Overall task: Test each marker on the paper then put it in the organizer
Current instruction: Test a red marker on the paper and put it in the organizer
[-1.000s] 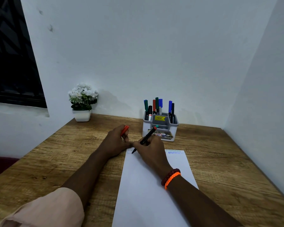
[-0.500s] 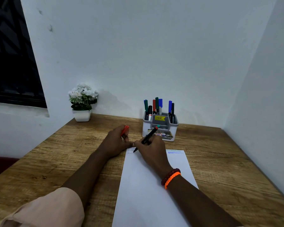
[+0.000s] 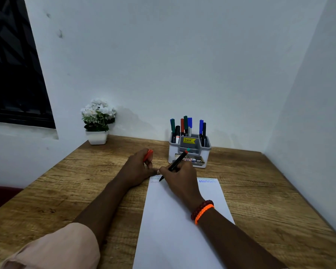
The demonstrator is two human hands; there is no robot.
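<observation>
A white sheet of paper [image 3: 175, 220] lies on the wooden table, with zigzag scribbles along its top edge. My right hand [image 3: 180, 178] grips a black marker [image 3: 176, 164] with a red and teal end, its tip touching the paper's top left corner. My left hand [image 3: 138, 169] rests just left of the paper, fingers curled around a red cap [image 3: 148, 154]. The white and grey organizer [image 3: 189, 152] stands behind my hands and holds several markers upright.
A small white pot of white flowers [image 3: 97, 121] sits at the table's back left corner. White walls close in at the back and on the right. A dark window is at the left.
The marker tip has shifted slightly rightward along the paper's top edge, leaving more zigzag line at the top left. My left hand has stayed in place.
</observation>
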